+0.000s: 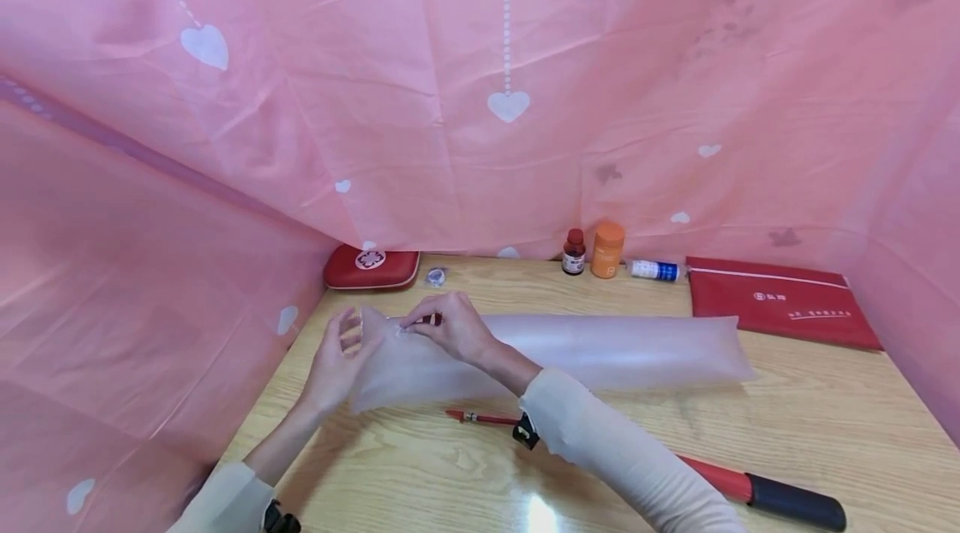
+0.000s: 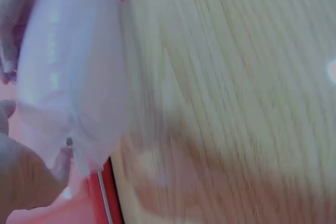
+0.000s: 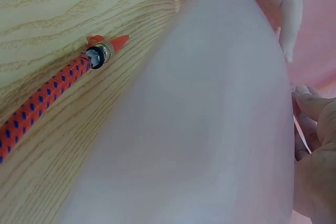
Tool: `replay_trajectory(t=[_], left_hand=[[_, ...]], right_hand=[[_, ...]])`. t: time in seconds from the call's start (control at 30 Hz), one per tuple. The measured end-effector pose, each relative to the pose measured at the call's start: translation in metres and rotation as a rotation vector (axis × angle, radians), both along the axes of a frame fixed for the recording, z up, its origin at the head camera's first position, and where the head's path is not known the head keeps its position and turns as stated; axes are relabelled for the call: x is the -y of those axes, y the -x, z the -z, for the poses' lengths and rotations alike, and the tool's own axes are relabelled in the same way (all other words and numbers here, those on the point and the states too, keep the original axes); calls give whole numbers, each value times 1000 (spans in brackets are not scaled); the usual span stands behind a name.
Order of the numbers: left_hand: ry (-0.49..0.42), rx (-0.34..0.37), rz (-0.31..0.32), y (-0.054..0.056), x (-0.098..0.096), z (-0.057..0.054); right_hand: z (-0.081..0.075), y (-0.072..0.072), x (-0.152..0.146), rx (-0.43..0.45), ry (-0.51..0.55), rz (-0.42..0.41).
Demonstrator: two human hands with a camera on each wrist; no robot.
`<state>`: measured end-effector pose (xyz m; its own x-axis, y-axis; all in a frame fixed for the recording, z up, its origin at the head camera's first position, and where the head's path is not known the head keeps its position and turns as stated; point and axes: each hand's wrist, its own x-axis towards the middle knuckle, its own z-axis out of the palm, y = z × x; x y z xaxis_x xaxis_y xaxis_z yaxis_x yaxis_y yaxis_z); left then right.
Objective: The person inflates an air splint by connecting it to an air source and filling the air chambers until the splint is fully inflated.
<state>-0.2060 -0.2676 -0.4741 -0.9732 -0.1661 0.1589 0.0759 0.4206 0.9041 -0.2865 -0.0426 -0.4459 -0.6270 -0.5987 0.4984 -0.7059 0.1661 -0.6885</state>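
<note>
A long, translucent whitish inflated bag [image 1: 600, 350] lies across the table, plump along its length. At its left end my right hand [image 1: 453, 329] pinches a small clear piece, seemingly the bag's valve [image 1: 401, 329], between thumb and forefinger. Beside that same end is my left hand [image 1: 337, 362], fingers apart and thumb toward the bag; in the left wrist view its thumb [image 2: 62, 166] touches the bag's end. Below my right forearm lies a red hand pump [image 1: 716, 476] with a black handle. Its patterned hose [image 3: 44, 98] ends in a red nozzle [image 3: 119, 42].
Along the back stand a red case [image 1: 371, 268], a small clear packet [image 1: 436, 276], a brown bottle [image 1: 573, 252], an orange jar [image 1: 607, 250] and a blue-white tube [image 1: 655, 270]. A flat red pouch [image 1: 780, 300] lies at the right. Pink curtain [image 1: 465, 141] encloses the table.
</note>
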Motion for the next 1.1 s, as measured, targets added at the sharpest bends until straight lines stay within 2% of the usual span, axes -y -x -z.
replay_trajectory(t=[0.13, 0.3, 0.37, 0.63, 0.87, 1.1], left_hand=[[-128, 169, 45, -4, -2, -6], [-258, 287, 165, 1, 1, -10], [-280, 316, 203, 3, 2, -10], [-375, 362, 224, 8, 0, -11], [-433, 396, 258, 5, -2, -15], [-473, 424, 240, 3, -5, -11]], right_hand=[[-1, -1, 1, 7, 18, -23], [-2, 0, -1, 19, 17, -50], [-2, 1, -1, 35, 9, -58], [-4, 2, -4, 76, 3, -133], [-3, 1, -7, 123, 32, -144], [-5, 0, -8, 165, 60, -166]])
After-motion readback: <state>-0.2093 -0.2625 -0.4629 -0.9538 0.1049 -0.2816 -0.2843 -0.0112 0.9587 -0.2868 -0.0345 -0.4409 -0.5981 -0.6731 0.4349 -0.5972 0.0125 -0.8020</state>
